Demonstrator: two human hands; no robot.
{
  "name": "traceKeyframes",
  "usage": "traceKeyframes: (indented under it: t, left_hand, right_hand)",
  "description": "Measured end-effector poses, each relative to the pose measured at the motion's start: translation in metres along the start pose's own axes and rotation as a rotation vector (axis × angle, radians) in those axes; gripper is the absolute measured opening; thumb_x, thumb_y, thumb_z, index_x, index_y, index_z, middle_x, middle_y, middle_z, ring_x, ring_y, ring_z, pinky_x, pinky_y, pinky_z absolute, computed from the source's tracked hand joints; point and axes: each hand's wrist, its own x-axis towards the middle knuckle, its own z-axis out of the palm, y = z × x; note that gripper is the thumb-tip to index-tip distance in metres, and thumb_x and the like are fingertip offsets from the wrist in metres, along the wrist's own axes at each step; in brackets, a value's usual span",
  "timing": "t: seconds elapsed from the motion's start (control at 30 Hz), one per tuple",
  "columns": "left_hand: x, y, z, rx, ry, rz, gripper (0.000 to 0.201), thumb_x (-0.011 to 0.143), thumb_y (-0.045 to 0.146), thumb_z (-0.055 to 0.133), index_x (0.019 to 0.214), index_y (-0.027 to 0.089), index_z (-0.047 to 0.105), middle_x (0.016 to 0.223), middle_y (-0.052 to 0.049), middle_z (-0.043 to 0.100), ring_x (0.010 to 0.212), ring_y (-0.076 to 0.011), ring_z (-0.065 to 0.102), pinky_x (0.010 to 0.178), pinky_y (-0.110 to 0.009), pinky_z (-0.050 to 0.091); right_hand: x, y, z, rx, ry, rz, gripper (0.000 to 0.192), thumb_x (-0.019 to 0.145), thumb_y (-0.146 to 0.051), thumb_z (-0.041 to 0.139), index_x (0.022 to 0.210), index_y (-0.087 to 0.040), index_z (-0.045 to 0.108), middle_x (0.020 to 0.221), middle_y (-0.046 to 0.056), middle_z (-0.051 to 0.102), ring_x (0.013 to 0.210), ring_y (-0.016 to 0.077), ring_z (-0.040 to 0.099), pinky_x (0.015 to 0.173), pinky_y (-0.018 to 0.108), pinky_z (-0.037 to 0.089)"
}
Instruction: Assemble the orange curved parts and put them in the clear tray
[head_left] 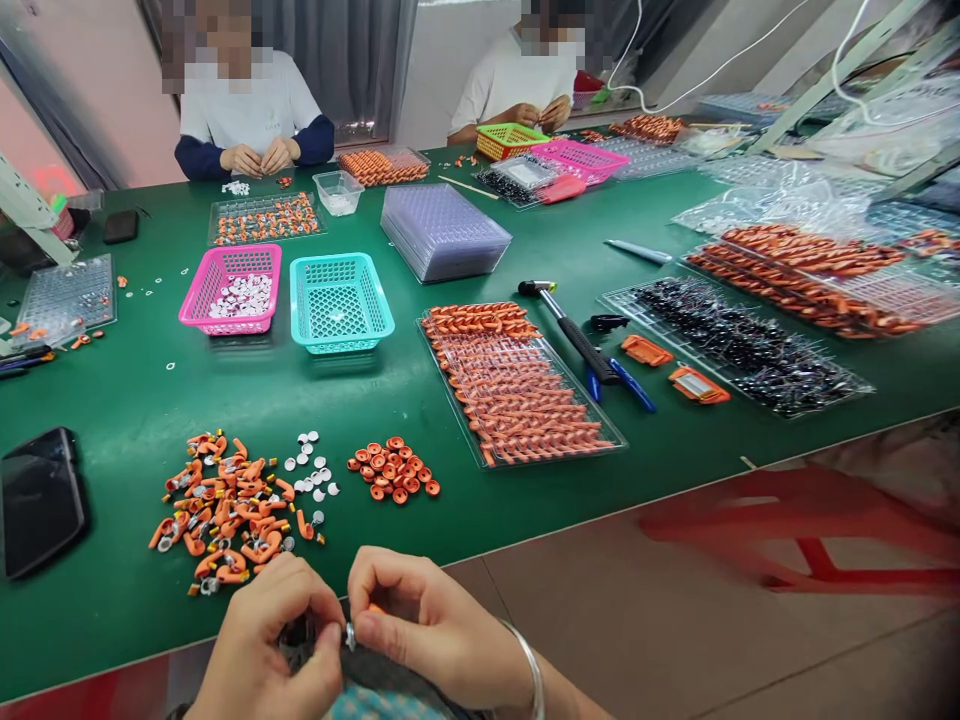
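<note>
I can read no text anywhere in my view; the white shirt (251, 105) of the person across the green table (135, 400) bears a small chest mark (too blurred to make out); the trays and baskets show no labels.

green table (135, 400) | pink basket (232, 291) | teal basket (340, 303) | hammer (570, 325) | phone (39, 498) | loose orange parts (225, 510)

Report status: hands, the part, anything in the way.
Left hand and right hand pinch one small part together below the table edge. Orange pile nearest. Nothing in the way.
</note>
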Motion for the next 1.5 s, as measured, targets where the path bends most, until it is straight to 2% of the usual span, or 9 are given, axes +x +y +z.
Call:
traceKeyframes:
  t: [0.13, 0.33, 0.57, 0.8, 0.97, 1.07, 1.13, 1.2, 1.5]
  left_hand:
    - [0.001, 0.002, 0.000, 0.014, -0.007, -0.034, 0.017, 0.078, 0.010, 0.049, 0.067, 0.021, 0.055, 0.062, 0.003, 0.059, 0.058, -0.0119, 0.057, 0.053, -0.020, 0.044]
    - [0.000, 0.002, 0.000, 0.063, -0.027, 0.024, 0.013, 0.081, 0.012, 0.051, 0.073, 0.021, 0.055, 0.066, 0.002, 0.061, 0.059, -0.0121, 0.058, 0.054, -0.020, 0.045]
    - [0.001, -0.001, 0.000, 0.002, -0.043, -0.030, 0.015, 0.079, 0.012, 0.051, 0.067, 0.021, 0.054, 0.063, 0.003, 0.059, 0.058, -0.0120, 0.056, 0.053, -0.019, 0.043]
    - [-0.001, -0.006, 0.001, -0.063, -0.113, -0.100, 0.014, 0.075, 0.011, 0.050, 0.066, 0.020, 0.055, 0.063, 0.003, 0.057, 0.058, -0.0126, 0.054, 0.053, -0.021, 0.042]
    - [0.002, -0.016, 0.002, 0.173, -0.102, -0.064, 0.022, 0.081, 0.014, 0.051, 0.060, 0.019, 0.049, 0.062, 0.001, 0.056, 0.061, -0.0158, 0.054, 0.057, -0.027, 0.041]
    - [0.015, -0.029, 0.002, 0.347, -0.050, -0.011, 0.022, 0.085, 0.019, 0.059, 0.063, 0.018, 0.056, 0.072, -0.002, 0.062, 0.070, -0.0201, 0.059, 0.066, -0.034, 0.043]
    - [0.029, -0.036, 0.003, 0.415, 0.014, 0.020, 0.004, 0.084, 0.016, 0.063, 0.084, 0.018, 0.066, 0.089, -0.006, 0.067, 0.084, -0.0239, 0.061, 0.075, -0.039, 0.045]
    - [0.046, -0.040, 0.004, 0.447, 0.026, 0.032, 0.013, 0.086, 0.013, 0.062, 0.096, 0.019, 0.068, 0.098, -0.007, 0.069, 0.091, -0.0254, 0.061, 0.080, -0.041, 0.045]
    - [0.100, -0.043, 0.002, 0.513, -0.172, 0.079, 0.014, 0.078, 0.006, 0.070, 0.079, 0.020, 0.071, 0.078, -0.002, 0.073, 0.079, -0.0230, 0.064, 0.071, -0.033, 0.048]
  right_hand:
    - [0.001, 0.002, -0.002, 0.111, -0.021, 0.044, 0.045, 0.079, -0.056, 0.069, 0.072, -0.015, 0.054, 0.069, -0.003, 0.046, 0.062, 0.0098, 0.037, 0.056, 0.024, 0.030]
    - [0.001, 0.000, 0.000, -0.090, 0.087, -0.029, 0.038, 0.084, -0.050, 0.065, 0.073, -0.015, 0.055, 0.071, -0.002, 0.046, 0.062, 0.0111, 0.038, 0.057, 0.025, 0.031]
    - [-0.001, 0.000, 0.000, -0.128, 0.063, -0.044, 0.034, 0.086, -0.046, 0.062, 0.074, -0.015, 0.056, 0.073, 0.000, 0.047, 0.064, 0.0123, 0.040, 0.058, 0.026, 0.032]
    - [0.002, 0.017, 0.001, 0.281, -0.064, 0.069, 0.044, 0.076, -0.053, 0.074, 0.071, -0.014, 0.056, 0.066, -0.002, 0.049, 0.061, 0.0096, 0.041, 0.058, 0.023, 0.032]
    - [-0.001, 0.023, -0.005, 0.506, -0.081, 0.042, 0.038, 0.076, -0.045, 0.078, 0.071, -0.013, 0.059, 0.068, -0.001, 0.054, 0.059, 0.0099, 0.053, 0.058, 0.022, 0.042]
    - [-0.004, 0.019, -0.012, 0.527, -0.019, -0.015, 0.030, 0.080, -0.038, 0.076, 0.075, -0.013, 0.061, 0.076, 0.003, 0.061, 0.067, 0.0123, 0.060, 0.066, 0.026, 0.048]
    - [-0.005, 0.017, -0.016, 0.527, 0.012, -0.024, 0.027, 0.083, -0.034, 0.075, 0.077, -0.012, 0.061, 0.080, 0.005, 0.064, 0.069, 0.0129, 0.063, 0.068, 0.026, 0.050]
    - [-0.006, 0.018, -0.018, 0.522, 0.033, -0.021, 0.025, 0.084, -0.033, 0.074, 0.077, -0.013, 0.061, 0.079, 0.004, 0.065, 0.067, 0.0123, 0.065, 0.066, 0.025, 0.050]
    - [-0.010, 0.025, -0.027, 0.309, 0.100, 0.022, 0.034, 0.083, -0.043, 0.072, 0.075, -0.013, 0.058, 0.074, 0.001, 0.060, 0.063, 0.0104, 0.059, 0.063, 0.024, 0.045]
